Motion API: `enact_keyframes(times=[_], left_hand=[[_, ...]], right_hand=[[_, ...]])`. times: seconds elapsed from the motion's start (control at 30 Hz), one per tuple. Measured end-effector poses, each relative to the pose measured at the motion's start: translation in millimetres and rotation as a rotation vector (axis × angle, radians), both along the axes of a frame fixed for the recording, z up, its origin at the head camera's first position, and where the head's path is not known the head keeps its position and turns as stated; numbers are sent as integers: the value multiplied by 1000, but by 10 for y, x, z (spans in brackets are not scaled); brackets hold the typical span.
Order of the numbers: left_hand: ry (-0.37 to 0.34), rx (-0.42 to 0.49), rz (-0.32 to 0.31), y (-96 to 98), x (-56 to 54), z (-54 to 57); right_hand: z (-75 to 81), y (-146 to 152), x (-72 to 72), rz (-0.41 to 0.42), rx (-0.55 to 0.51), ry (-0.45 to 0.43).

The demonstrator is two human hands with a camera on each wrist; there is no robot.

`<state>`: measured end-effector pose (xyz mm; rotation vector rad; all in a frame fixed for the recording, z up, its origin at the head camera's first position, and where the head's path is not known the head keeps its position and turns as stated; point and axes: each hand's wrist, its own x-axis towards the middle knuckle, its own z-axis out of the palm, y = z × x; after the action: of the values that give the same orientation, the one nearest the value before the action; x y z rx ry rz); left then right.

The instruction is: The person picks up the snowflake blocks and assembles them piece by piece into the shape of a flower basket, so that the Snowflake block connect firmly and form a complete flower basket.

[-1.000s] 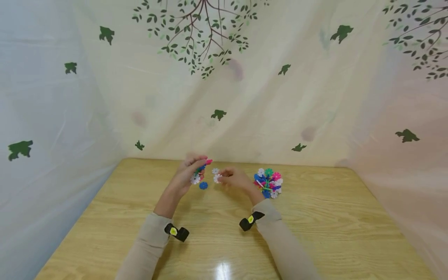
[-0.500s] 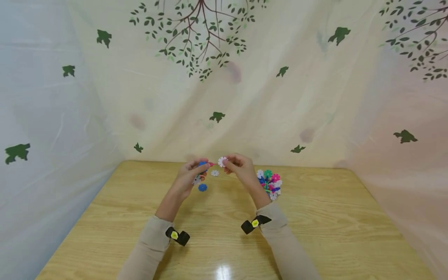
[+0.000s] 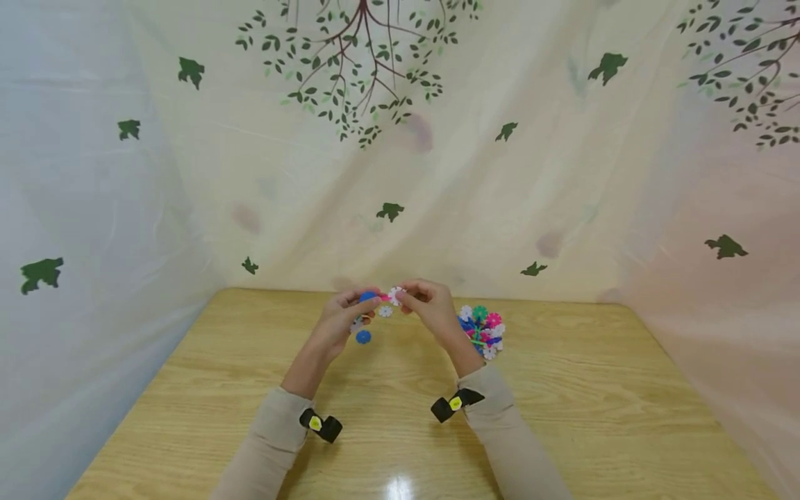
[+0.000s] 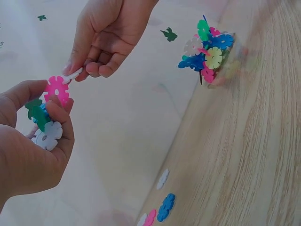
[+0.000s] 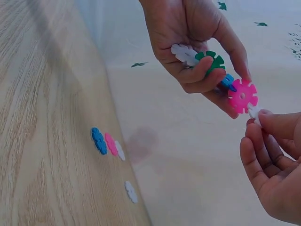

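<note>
My left hand (image 3: 334, 325) grips a short chain of notched plastic snowflake discs. In the right wrist view the chain runs from a white disc (image 5: 184, 54) through a green disc (image 5: 210, 61) and a blue disc (image 5: 227, 81) to a pink disc (image 5: 242, 96) at its end. Between thumb and fingertips my right hand (image 3: 431, 312) pinches another white disc (image 3: 396, 296). Its edge meets the rim of the pink disc, the two set at an angle. Both hands are raised above the table's far part, and curled fingers partly cover the chain.
On the wooden table (image 3: 400, 403) lie a loose blue disc (image 3: 364, 337) and a white disc (image 3: 385, 312); a pink disc (image 5: 111, 144) shows beside them. A multicoloured cluster of joined discs (image 3: 481, 332) stands right of my right forearm. A printed curtain hangs behind.
My right hand has lifted the white disc from near the table and brought it left to the pink disc. My left hand has shifted slightly right, its chain turned to present the pink end.
</note>
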<state>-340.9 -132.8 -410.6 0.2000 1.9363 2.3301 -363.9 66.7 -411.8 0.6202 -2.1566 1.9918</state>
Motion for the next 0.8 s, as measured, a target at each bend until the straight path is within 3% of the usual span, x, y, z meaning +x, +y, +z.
enact_keyframes(times=[0.17,0.3,0.53,0.67,0.8], left_hand=[[13,29,19,35,2,-35],[14,21,21,31,-3,-7],[68,-115,-78,3,-21,48],[34,-120,-131,-4,-15,47],[-10,-113,-138,-11,-10,45]], right_hand=[[-21,-54,26,-64,-47,47],[5,-79,31,-64,-64,54],[56,-31,25,-2,-54,26],[45,-76,22,37,-67,9],[32,-95,39,69,-39,6]])
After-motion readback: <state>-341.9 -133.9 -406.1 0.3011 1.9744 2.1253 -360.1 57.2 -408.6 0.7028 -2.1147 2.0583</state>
